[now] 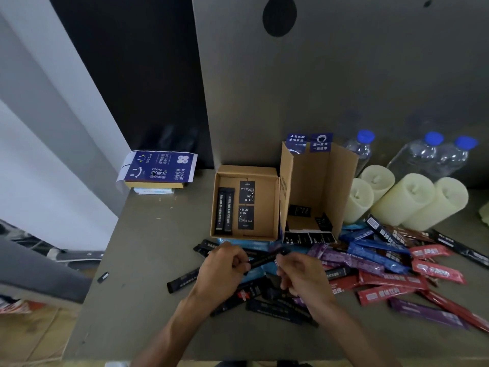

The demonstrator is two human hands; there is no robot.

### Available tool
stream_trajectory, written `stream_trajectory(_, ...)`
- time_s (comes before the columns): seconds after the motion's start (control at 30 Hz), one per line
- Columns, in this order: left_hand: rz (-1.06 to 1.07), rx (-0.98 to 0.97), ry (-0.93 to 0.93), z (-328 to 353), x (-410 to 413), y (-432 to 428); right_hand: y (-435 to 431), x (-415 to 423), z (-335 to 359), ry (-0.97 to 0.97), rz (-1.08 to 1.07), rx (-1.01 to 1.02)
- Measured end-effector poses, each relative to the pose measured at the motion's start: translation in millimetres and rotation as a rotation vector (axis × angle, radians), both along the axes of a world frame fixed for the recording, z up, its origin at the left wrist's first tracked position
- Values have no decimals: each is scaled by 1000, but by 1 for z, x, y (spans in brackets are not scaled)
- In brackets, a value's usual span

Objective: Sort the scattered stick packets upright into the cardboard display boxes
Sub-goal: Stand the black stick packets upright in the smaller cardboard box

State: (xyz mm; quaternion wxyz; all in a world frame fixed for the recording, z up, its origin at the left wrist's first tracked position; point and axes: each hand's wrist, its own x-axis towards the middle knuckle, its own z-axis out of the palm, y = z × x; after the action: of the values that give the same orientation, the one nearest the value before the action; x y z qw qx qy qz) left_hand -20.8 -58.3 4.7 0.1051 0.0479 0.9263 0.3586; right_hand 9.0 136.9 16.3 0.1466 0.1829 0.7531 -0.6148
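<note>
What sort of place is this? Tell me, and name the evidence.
Probably a makeshift packing bench in a storeroom: stick packets heaped on a grey table, open cardboard boxes partly filled, water bottles and candles behind.

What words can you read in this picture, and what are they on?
"HELLO JILIN X", "CAMPING CLUB": black card in the low box.
"YOU CAN", "COFFEE": blue sheet on the left.
Chinese print on the packets and blue flaps: too blurred to read.
</note>
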Motion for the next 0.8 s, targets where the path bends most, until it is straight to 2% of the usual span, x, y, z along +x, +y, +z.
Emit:
stream_trajectory(0.07, -7, 83, -54, 6, 5, -6, -2, 0, 7, 2, -6, -124)
stream_trajectory(0.2, 21, 325, -214, 18, 15, -10, -8, -2, 25, 102, 23, -177)
stream_trajectory(0.43, 222, 618, -220, 36, 15, -20, -12, -26, 38, 90, 30, -194)
stream_trajectory(0.6, 245, 631, -192, 39, 10, -26, -14, -32, 40, 32, 52, -204)
stream_trajectory(0.8, 1, 431, -121, 39, -6, -17, -22, -33, 43, 62, 89, -157)
